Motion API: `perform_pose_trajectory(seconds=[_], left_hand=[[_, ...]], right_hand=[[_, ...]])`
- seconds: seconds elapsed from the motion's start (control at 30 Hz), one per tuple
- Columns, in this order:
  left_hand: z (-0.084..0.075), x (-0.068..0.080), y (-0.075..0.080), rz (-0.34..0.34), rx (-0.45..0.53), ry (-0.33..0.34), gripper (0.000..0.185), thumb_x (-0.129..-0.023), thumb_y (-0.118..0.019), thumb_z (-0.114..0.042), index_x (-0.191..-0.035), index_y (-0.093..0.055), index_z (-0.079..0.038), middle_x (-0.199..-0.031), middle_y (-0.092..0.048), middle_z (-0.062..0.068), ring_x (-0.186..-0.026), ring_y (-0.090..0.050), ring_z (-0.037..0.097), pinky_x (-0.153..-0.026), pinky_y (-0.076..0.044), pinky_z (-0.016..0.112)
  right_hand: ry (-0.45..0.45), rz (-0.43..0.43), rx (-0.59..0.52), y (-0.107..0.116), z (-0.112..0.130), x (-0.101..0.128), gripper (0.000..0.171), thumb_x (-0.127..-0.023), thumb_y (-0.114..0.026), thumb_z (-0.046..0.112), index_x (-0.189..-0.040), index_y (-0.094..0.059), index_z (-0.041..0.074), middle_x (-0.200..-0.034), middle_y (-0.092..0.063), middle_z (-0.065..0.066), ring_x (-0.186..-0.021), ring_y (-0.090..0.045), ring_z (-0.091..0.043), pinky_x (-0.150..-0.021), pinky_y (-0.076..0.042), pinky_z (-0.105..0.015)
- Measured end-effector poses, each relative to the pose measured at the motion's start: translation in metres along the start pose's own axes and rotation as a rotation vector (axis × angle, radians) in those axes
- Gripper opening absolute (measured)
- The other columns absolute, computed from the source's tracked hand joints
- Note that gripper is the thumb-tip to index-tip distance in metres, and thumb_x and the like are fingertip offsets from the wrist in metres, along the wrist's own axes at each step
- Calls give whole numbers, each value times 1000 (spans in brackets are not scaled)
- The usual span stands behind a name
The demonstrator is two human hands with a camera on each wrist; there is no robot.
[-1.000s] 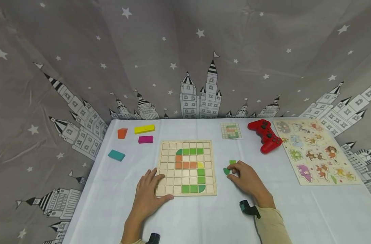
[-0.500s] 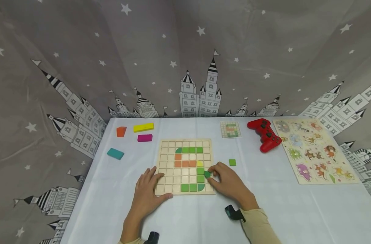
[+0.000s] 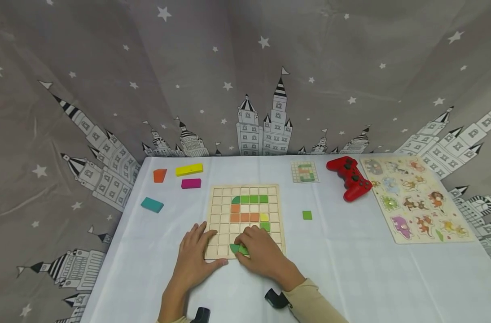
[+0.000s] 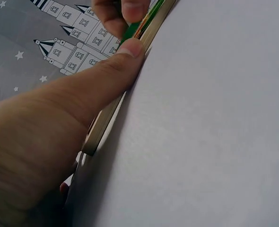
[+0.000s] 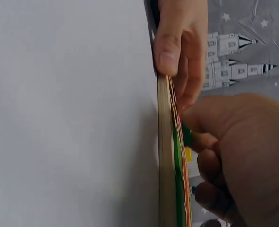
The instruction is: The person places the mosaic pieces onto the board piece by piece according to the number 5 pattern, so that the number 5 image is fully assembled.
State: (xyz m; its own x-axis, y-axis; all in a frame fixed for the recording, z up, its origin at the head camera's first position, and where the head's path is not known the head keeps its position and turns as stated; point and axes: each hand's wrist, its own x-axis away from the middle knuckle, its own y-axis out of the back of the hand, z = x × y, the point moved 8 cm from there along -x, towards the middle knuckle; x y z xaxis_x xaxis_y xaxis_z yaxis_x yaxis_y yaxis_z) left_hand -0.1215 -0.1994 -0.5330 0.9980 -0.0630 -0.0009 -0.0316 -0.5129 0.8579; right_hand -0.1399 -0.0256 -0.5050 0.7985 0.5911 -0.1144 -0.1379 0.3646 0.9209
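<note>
A wooden grid board (image 3: pixel 219 194) lies on the white table, with green, orange and yellow tiles forming a figure on it. My left hand (image 3: pixel 194 253) rests at its lower left corner, fingers spread and thumb along the front edge. Between right thumb and fingers I pinch a green quarter-round tile (image 3: pixel 233 248), close over the board's bottom row. That right hand (image 3: pixel 263 255) covers the board's lower right part and some tiles there. In the right wrist view the pinched tile (image 5: pixel 187 136) shows just above the row of laid tiles.
One green square tile (image 3: pixel 307 215) lies right of the board. Behind it are a small pattern card (image 3: pixel 305 172), a red game controller (image 3: pixel 350 179) and an animal puzzle board (image 3: pixel 419 202). Orange (image 3: pixel 160 175), yellow (image 3: pixel 189 169), magenta (image 3: pixel 190 183) and teal (image 3: pixel 152 205) blocks lie at the left.
My right hand has carried the green quarter-round tile left, from beside the green square on the table across to the board's bottom row. The left hand has stayed at the corner.
</note>
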Motion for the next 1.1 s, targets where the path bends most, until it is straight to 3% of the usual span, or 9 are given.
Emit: perform_pose_trajectory(seconds=[0.27, 0.97, 1.1], left_hand=[[3, 1, -1, 37, 25, 34, 88, -71, -84, -63, -142, -54, -21, -166, -32, 14, -156, -19, 40, -126, -13, 61], [2, -2, -1, -12, 13, 4, 85, -69, -86, -61, -138, -58, -20, -163, -38, 15, -154, -24, 41, -124, -19, 63], [3, -1, -2, 1, 16, 13, 85, -69, -86, -61, -139, -57, -20, -163, -37, 15, -154, -24, 40, -124, -18, 63]], right_hand=[[-21, -9, 44, -6, 7, -3, 16, -92, -70, 35, -102, -70, 22, -94, -61, 9, -84, -47, -10, -73, -37, -24], [-127, -146, 44, 0, 2, 2, 14, -83, -79, 32, -91, -72, 23, -84, -59, 9, -77, -45, -11, -68, -29, -23], [-125, -104, 17, 0, -1, 2, 17, -86, -78, 37, -96, -72, 23, -87, -59, 9, -81, -46, -10, -70, -30, -24]])
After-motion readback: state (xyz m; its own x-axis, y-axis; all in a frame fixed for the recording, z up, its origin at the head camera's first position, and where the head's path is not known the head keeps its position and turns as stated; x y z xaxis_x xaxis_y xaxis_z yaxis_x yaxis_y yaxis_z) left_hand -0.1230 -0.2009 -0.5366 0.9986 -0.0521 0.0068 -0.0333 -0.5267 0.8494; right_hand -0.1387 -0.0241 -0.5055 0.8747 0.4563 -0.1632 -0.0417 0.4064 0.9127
